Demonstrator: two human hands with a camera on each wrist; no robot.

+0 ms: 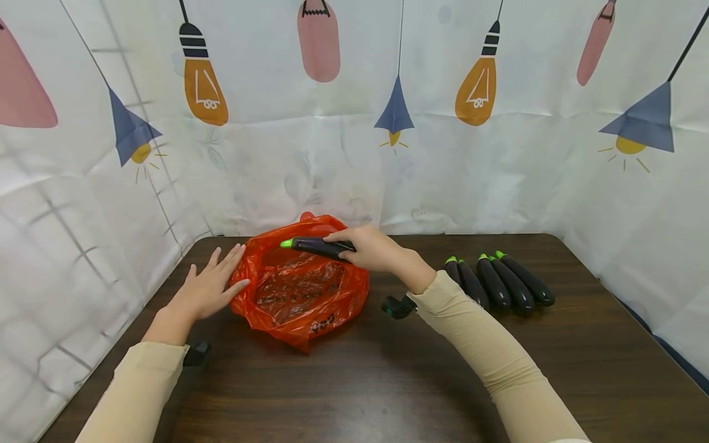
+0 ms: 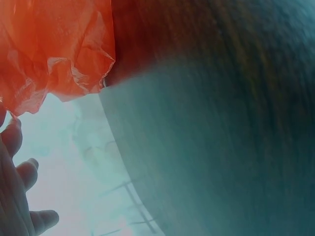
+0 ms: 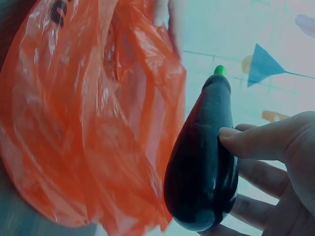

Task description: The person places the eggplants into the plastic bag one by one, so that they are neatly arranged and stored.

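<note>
The head view looks forward and down from above the counter (image 1: 332, 394), far enough back to take in both forearms and the printed cloth (image 1: 343, 160) behind. The left wrist view sits close beside the left hand (image 1: 207, 292), rolled over, its fingers at the lower left edge and the counter filling the right. The right wrist view, turned sideways, looks from near the right hand (image 1: 371, 246) across a close eggplant (image 1: 316, 246), which the head view shares. All three views catch the red bag (image 1: 349, 295).
</note>
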